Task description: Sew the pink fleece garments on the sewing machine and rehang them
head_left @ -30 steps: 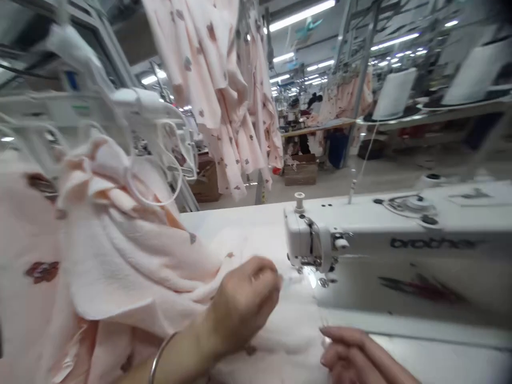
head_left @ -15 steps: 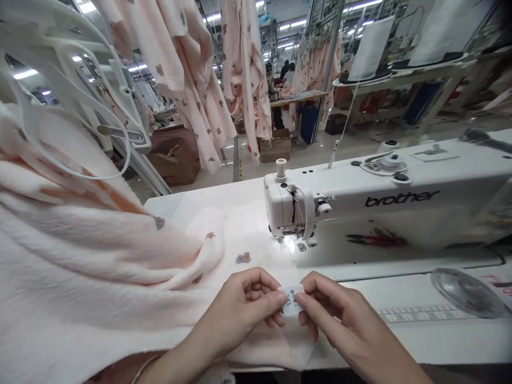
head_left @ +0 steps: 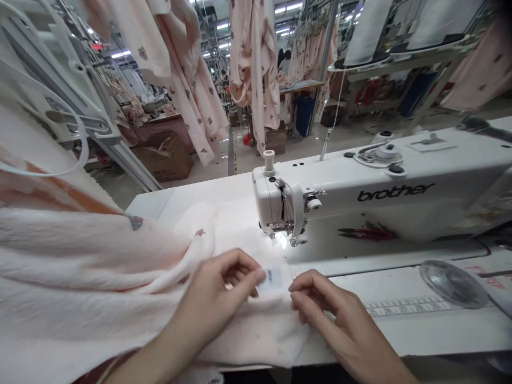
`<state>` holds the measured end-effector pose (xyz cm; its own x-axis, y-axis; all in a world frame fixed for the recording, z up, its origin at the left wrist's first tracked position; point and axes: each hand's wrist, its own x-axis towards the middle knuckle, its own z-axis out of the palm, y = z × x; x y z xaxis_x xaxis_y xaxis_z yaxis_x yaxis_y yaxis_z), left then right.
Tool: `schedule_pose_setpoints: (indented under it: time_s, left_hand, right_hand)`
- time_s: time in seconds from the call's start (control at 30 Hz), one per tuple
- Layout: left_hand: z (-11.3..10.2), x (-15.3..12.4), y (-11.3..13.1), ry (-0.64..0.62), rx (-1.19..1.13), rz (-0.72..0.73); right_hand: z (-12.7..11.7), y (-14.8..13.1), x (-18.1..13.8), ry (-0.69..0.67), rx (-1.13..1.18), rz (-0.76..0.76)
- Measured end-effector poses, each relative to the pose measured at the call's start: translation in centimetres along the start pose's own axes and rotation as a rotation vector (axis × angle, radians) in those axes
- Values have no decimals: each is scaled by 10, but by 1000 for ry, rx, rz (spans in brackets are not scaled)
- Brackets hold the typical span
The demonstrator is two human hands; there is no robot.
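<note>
My left hand [head_left: 218, 290] pinches a small white label [head_left: 273, 277] against the edge of a pale pink printed garment [head_left: 100, 277] that lies heaped on the sewing table. Beside it, my right hand [head_left: 324, 309] rests on the fabric edge just right of the label, fingers curled and pressed on the cloth. Both hands sit just in front of the presser foot [head_left: 286, 240] of a white Brother sewing machine [head_left: 380, 192], whose needle light shines on the fabric.
A clear plastic dish [head_left: 452, 282] lies on the table [head_left: 400, 320] at the right, beside a printed ruler strip. White hanger clips [head_left: 60, 106] hang at upper left. Pink garments [head_left: 252, 69] hang on rails behind, with boxes and other workstations beyond.
The view swung down onto the table. My hands brought the label together in front of me, then moved it up toward the presser foot and laid it onto the fabric edge.
</note>
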<state>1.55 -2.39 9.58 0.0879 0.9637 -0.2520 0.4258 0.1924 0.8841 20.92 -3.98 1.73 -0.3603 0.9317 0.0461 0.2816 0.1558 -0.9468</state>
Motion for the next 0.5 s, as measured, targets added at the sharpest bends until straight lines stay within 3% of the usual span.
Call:
schedule_pose_setpoints:
  time_s: [0.07, 0.2, 0.3, 0.5]
  left_hand:
    - [-2, 17, -1, 91, 181, 63]
    - [12, 57, -31, 32, 349, -25]
    - [24, 71, -53, 15, 354, -87]
    - [39, 72, -59, -6, 113, -164]
  right_hand:
    - [10, 23, -1, 139, -252, -172]
    - [30, 61, -2, 308, -582, -410]
    - [33, 70, 2, 298, -539, -392]
    - [29, 69, 19, 343, -555, -332]
